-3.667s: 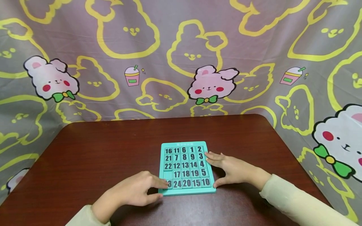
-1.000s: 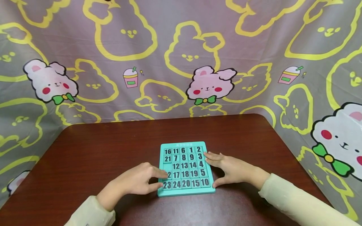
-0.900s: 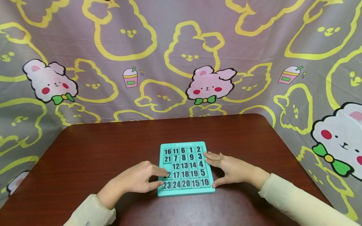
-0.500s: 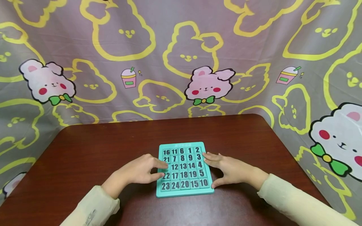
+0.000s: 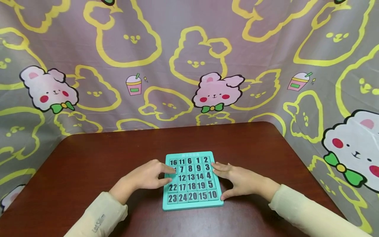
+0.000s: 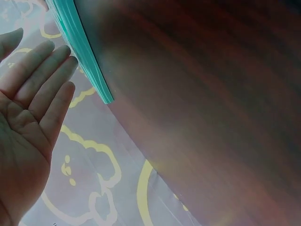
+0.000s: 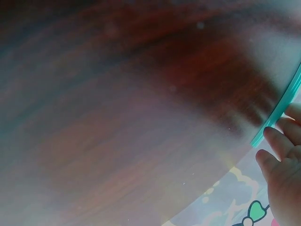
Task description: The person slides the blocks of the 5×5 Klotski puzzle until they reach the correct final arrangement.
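Observation:
A turquoise number slide puzzle (image 5: pixel 192 206) lies flat on the table, its tiles printed with black numbers. My left hand (image 5: pixel 145 177) reaches over its left side. The index fingertip rests on the leftmost tile of the second row and covers most of its number; the thumb tip is at the frame's left edge. Below that finger the third row has a gap at its left end, above the tile marked 22 (image 5: pixel 173 187). My right hand (image 5: pixel 242 182) braces the puzzle's right edge with extended fingers, thumb near the lower corner. Both wrist views catch the puzzle's turquoise side (image 6: pixel 83 52) edge-on.
The dark reddish-brown wooden table (image 5: pixel 118 148) extends around the puzzle. Behind it and at both sides hangs a grey-mauve curtain (image 5: pixel 165 39) with yellow outlines and cartoon rabbits.
Tile 22 has slid down one place, so the left-column gap has moved from the fourth row to the third. My left hand has moved up that column; the right hand keeps its place.

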Motion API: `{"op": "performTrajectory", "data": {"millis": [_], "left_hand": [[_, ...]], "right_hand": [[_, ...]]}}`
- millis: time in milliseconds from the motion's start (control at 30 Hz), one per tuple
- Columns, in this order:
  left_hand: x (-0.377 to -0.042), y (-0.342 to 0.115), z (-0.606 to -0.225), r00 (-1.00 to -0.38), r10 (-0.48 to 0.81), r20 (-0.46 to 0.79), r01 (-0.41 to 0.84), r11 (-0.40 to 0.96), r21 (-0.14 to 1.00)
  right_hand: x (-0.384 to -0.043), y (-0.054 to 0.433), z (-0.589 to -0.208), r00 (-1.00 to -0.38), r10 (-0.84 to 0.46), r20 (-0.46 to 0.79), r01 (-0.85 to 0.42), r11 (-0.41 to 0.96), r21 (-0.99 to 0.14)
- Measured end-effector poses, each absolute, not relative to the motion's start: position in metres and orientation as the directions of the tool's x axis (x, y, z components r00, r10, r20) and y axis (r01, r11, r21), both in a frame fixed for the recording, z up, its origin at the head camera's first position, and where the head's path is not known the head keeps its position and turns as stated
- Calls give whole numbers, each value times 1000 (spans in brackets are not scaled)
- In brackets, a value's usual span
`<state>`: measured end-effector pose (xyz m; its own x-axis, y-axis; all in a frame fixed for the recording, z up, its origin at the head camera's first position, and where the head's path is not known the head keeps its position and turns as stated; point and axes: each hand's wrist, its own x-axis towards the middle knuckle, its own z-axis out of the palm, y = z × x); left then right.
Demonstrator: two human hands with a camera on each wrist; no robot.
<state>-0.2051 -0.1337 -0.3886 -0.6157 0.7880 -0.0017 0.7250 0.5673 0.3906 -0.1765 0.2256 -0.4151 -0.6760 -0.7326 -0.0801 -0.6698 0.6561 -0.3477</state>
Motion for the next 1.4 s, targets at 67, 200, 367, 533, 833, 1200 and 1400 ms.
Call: {"op": "performTrajectory", "data": {"millis": [67,200,367,533,833,1200,1400], "left_hand": [[-205,-135,-390,-612,791,5,730,563,387],[-205,-136,-391,-622,783,4,723,572,389],[-201,-137,-391,-635,773,-15,703,585,405],[-197,-138,-393,-633,774,-14,702,581,413],[-187,-140,-395,-619,785,-15,709,567,419],[-178,-140,-395,-592,806,11,739,537,407],[-177,-141,-393,-592,806,9,736,536,413]], "right_hand": [[-176,225,-416,-674,-735,-76,-673,653,-347],[-176,225,-416,-671,-738,-68,-682,650,-334],[-176,226,-416,-668,-741,-68,-685,649,-331],[-175,226,-417,-669,-740,-71,-682,649,-336],[-176,226,-417,-667,-742,-71,-685,648,-333],[-176,226,-416,-669,-741,-59,-687,647,-332],[-176,225,-416,-665,-744,-72,-686,645,-336]]}}
